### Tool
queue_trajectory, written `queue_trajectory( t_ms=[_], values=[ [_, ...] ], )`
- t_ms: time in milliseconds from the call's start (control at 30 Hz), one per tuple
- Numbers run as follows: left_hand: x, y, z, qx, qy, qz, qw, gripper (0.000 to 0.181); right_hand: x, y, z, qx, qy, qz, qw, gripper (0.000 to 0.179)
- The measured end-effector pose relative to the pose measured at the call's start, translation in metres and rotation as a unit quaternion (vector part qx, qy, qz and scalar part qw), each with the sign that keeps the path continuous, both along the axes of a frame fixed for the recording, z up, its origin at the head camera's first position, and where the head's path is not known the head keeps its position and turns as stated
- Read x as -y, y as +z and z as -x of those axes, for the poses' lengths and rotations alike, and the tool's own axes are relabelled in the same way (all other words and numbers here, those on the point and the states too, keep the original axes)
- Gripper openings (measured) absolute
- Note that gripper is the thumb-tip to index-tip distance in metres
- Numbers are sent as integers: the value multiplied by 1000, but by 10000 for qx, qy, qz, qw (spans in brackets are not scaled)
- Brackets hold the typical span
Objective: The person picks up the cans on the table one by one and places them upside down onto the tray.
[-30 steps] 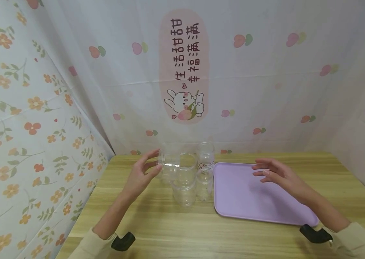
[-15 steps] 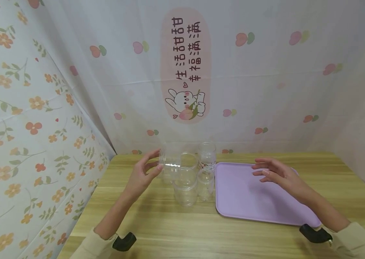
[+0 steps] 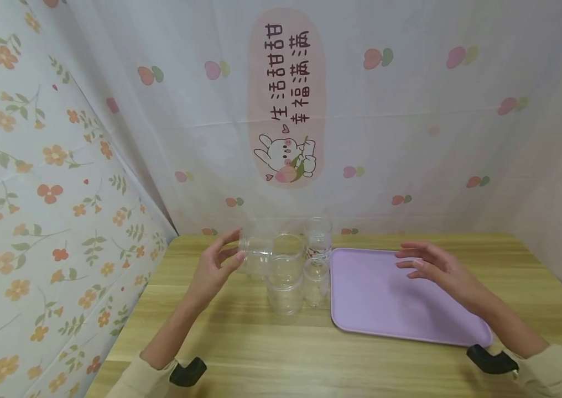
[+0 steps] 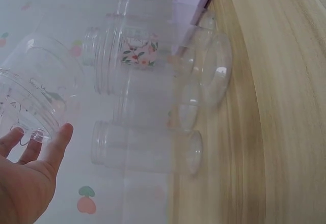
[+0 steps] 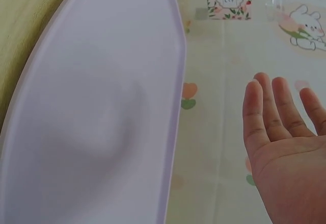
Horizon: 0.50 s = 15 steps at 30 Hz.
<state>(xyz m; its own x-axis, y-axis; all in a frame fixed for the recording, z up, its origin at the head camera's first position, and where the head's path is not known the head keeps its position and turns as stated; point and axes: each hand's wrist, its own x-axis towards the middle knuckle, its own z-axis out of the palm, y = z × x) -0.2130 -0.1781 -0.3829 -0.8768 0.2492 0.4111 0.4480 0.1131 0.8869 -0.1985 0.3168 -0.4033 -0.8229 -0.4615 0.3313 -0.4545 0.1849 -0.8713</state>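
My left hand (image 3: 209, 272) holds a clear plastic jar (image 3: 257, 257) by its ridged neck end, between thumb and fingertips. The jar lies on its side in the air, beside and above other clear jars. In the left wrist view the fingers (image 4: 60, 141) touch the threaded rim of that jar (image 4: 30, 99). Just right of it stand a wide clear jar (image 3: 285, 298), a narrower jar (image 3: 316, 287) and a tall jar with a floral label (image 3: 318, 243). Over the lilac tray (image 3: 375, 309) hovers my right hand (image 3: 442, 272), fingers loosely bent, holding nothing.
The wooden table (image 3: 261, 354) carries the jars at its back middle and the tray on the right. Behind it hangs a white printed curtain (image 3: 186, 149); a floral cloth (image 3: 52, 221) hangs at the left. Another clear jar (image 4: 147, 147) stands farther left in the group.
My left hand and the held jar have shifted slightly left. The right hand has moved a little to the right above the tray. The standing jars and tray keep their places.
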Motion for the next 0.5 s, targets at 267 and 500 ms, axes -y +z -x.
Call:
queue_trajectory(
  t_ms=[267, 500],
  values=[
    [1, 1, -1, 56, -67, -179, 9998, 55, -5, 3, -2, 91, -85, 48, 9999, 43],
    [0, -1, -1, 147, -140, -314, 9993, 56, -7, 2, -6, -38, -79, 90, 9999, 42]
  ],
)
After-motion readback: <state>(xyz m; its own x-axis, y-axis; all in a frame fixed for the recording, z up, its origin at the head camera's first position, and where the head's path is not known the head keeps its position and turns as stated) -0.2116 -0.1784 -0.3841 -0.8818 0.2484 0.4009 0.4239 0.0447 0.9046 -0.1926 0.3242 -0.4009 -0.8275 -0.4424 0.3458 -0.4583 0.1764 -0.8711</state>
